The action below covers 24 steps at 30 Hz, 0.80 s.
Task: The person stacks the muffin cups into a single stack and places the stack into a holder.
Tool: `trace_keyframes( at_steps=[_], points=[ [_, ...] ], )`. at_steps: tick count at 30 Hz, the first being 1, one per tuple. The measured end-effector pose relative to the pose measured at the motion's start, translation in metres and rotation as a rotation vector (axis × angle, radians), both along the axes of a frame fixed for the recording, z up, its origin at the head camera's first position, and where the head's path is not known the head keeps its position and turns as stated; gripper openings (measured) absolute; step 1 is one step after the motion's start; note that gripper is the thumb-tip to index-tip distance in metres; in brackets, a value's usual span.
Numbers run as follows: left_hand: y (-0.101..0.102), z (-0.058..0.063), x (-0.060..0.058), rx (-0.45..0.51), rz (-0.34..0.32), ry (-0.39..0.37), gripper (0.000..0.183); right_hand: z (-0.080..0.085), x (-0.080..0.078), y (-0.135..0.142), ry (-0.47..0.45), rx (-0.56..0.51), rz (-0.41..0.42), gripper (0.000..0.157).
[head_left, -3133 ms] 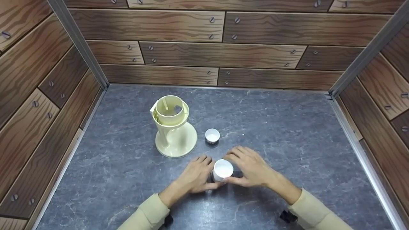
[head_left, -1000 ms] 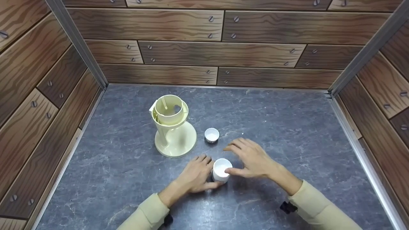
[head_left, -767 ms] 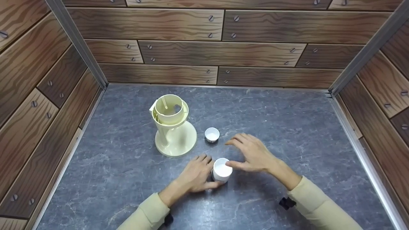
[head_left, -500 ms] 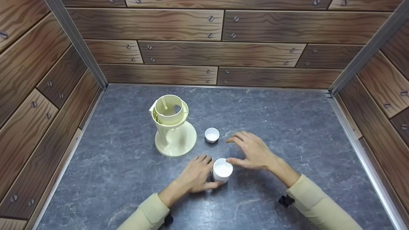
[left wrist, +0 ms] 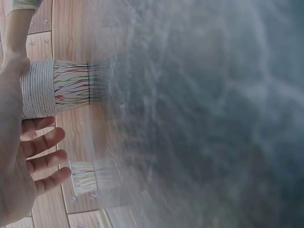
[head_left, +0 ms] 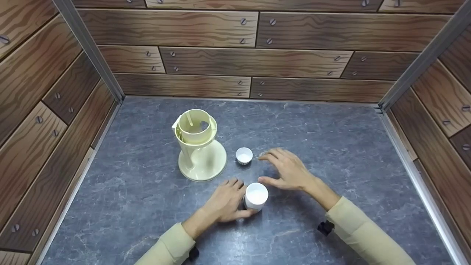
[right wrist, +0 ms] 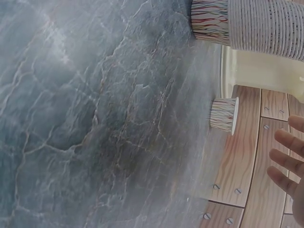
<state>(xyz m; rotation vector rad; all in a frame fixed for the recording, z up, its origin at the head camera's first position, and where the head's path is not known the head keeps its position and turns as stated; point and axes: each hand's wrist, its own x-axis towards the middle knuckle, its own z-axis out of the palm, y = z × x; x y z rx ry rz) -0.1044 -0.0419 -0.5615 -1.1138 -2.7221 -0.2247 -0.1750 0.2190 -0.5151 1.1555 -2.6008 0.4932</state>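
A tall stack of nested white paper cups point(head_left: 256, 197) stands upright on the table, its lowest cup printed with coloured streaks point(left wrist: 71, 85). My left hand point(head_left: 225, 201) holds the stack from the left, thumb across its near side and fingers along the far left. My right hand point(head_left: 287, 169) hovers beyond and to the right of the stack, fingers spread and nothing in them. Its fingertips are just right of a single small paper cup point(head_left: 244, 156), which stands mouth up with the same streaked print point(right wrist: 222, 115).
Behind and left of the stack stands a cream plastic stand point(head_left: 202, 162) with a round base and an open cylinder on top. Wood-patterned walls point(head_left: 206, 62) enclose the grey marbled table point(head_left: 331, 140) at the back and both sides.
My right hand has left the cup stack, its fingers opening, and has moved away toward the back, near the single cup. My left hand and the stack have stayed in place.
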Motion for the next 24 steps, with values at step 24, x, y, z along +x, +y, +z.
trace_keyframes(
  at_steps=[24],
  points=[
    [0.001,-0.002,-0.001,-0.011,0.007,0.005,0.077,-0.024,-0.03,-0.002,-0.098,0.069,-0.125,0.065]
  ],
)
